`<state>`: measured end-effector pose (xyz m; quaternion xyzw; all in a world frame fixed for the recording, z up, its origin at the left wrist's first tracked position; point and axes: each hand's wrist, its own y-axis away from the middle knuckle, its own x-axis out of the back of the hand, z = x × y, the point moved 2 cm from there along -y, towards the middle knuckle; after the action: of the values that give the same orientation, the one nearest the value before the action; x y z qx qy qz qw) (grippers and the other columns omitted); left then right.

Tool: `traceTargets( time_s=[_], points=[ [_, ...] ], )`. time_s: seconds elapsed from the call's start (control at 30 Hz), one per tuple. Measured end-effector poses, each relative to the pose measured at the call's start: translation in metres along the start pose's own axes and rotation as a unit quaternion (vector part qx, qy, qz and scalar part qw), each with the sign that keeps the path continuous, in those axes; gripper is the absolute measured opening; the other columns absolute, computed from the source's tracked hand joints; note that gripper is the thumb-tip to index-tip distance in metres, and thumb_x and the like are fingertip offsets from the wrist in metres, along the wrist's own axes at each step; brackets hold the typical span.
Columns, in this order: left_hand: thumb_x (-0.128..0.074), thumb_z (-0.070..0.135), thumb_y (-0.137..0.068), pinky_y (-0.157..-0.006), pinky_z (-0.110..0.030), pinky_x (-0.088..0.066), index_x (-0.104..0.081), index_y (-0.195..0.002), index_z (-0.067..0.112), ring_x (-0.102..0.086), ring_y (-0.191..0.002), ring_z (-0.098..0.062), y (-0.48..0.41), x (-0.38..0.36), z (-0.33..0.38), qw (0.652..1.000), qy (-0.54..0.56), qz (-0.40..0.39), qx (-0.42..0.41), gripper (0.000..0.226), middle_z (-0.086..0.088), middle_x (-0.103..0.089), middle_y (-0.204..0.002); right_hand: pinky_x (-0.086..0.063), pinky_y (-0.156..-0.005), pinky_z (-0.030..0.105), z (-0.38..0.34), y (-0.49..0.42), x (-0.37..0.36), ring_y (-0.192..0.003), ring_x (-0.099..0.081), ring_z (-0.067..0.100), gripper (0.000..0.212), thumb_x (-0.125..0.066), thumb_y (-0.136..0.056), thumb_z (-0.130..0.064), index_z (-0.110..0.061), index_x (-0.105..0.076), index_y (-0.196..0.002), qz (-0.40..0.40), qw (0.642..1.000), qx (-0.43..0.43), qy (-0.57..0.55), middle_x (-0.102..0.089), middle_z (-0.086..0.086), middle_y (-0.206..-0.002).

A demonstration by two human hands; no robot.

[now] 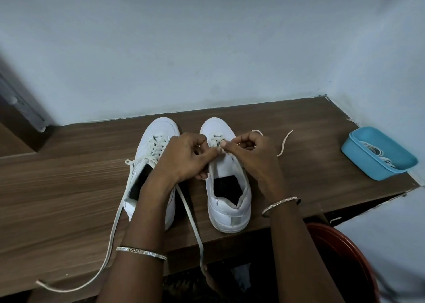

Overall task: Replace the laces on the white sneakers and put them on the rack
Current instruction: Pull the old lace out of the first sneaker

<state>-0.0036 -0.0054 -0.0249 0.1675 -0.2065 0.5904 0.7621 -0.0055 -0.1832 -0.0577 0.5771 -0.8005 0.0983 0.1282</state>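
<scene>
**Wrists and bangles up front, second sneaker mid-lacing**

Forearms fill the bottom of the view, with a thin sparkly left bangle (141,252) and right bangle (281,205). At lower right there's the curved rim of a red round thing (340,256); can't tell what it is. Next out, the left lace (112,231) trails over the wood-grain bench (69,176). It's a flat off-white tape, one tail lying near the front edge and the other hanging over it. My guess is they're left long for tying later.

Both white sneakers sit side by side on the bench, toes to the wall (207,50) and heels toward the person, which keeps the eyelets in easy reach. The left sneaker (161,128) is criss-crossed most of the way up. The right sneaker (227,208) only has the rows by the toe threaded, so the tongue is bare and the dark insole shows. Uppers look smooth and leathery, soles chunky.

The left hand (181,155) and right hand (250,155) meet over the right sneaker. Fingers on both are curled, pinching the right lace (285,143) beside the lower eyelets, probably feeding it to the next hole. Its free end flops on the bench past the right hand.

Farther right, against the wall, a blue tub (372,171) of smooth plastic holds spare laces (377,153) in a heap; the old ones, I'd guess. No rack in sight, so that step isn't done.
</scene>
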Motion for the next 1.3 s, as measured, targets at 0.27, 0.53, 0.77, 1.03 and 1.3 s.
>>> traceTargets(
  time_s=[0.27, 0.53, 0.77, 1.03, 1.3],
  points=[
    [-0.059, 0.026, -0.097, -0.077, -0.034, -0.05, -0.073, -0.112, 0.026, -0.064, -0.091, -0.021, -0.022, -0.021, -0.015, 0.966, -0.177, 0.155, -0.106, 0.021, 0.0, -0.067, -0.101, -0.055, -0.061, 0.028, -0.006, 0.002, 0.003, -0.062, -0.064, 0.01, 0.012, -0.084, -0.076, -0.02, -0.013, -0.075, -0.074, -0.048, 0.997, 0.047, 0.034, -0.072, 0.004, -0.068],
    [-0.062, 0.027, -0.096, -0.069, -0.033, -0.046, -0.074, -0.106, 0.027, -0.063, -0.095, -0.026, -0.024, -0.034, -0.014, 0.951, -0.23, 0.192, -0.08, 0.015, 0.001, -0.066, -0.106, -0.047, -0.048, 0.017, -0.004, 0.002, 0.012, -0.053, -0.062, 0.009, 0.009, -0.073, -0.084, -0.006, -0.003, -0.077, -0.077, -0.017, 0.999, 0.038, -0.005, -0.072, 0.013, -0.069],
    [-0.047, 0.011, -0.099, -0.072, -0.033, -0.032, -0.052, -0.097, 0.013, -0.057, -0.094, -0.029, -0.024, -0.034, -0.02, 0.957, -0.113, 0.267, 0.014, 0.006, -0.009, -0.062, -0.105, -0.052, -0.057, 0.03, 0.003, -0.002, 0.013, -0.059, -0.064, 0.014, 0.011, -0.071, -0.082, -0.009, -0.009, -0.078, -0.074, 0.0, 0.999, 0.037, 0.0, -0.073, 0.008, -0.067],
    [-0.055, 0.034, -0.095, -0.079, -0.031, -0.043, -0.071, -0.102, 0.021, -0.056, -0.101, -0.019, -0.029, -0.026, -0.025, 0.969, -0.108, 0.192, -0.114, 0.021, 0.0, -0.063, -0.098, -0.048, -0.047, 0.024, -0.002, 0.001, 0.012, -0.052, -0.061, 0.012, 0.013, -0.072, -0.083, -0.009, -0.007, -0.076, -0.071, 0.001, 0.999, 0.031, -0.011, -0.071, 0.008, -0.063],
    [-0.055, 0.001, -0.09, -0.072, -0.036, -0.038, -0.061, -0.1, 0.009, -0.051, -0.107, -0.032, -0.026, -0.026, -0.017, 0.949, -0.224, 0.21, -0.067, 0.014, -0.011, -0.056, -0.111, -0.044, -0.048, 0.016, -0.002, 0.002, 0.013, -0.051, -0.057, 0.005, 0.011, -0.072, -0.083, -0.007, -0.006, -0.076, -0.073, 0.003, 0.999, 0.033, -0.012, -0.07, 0.008, -0.064]
  ],
)
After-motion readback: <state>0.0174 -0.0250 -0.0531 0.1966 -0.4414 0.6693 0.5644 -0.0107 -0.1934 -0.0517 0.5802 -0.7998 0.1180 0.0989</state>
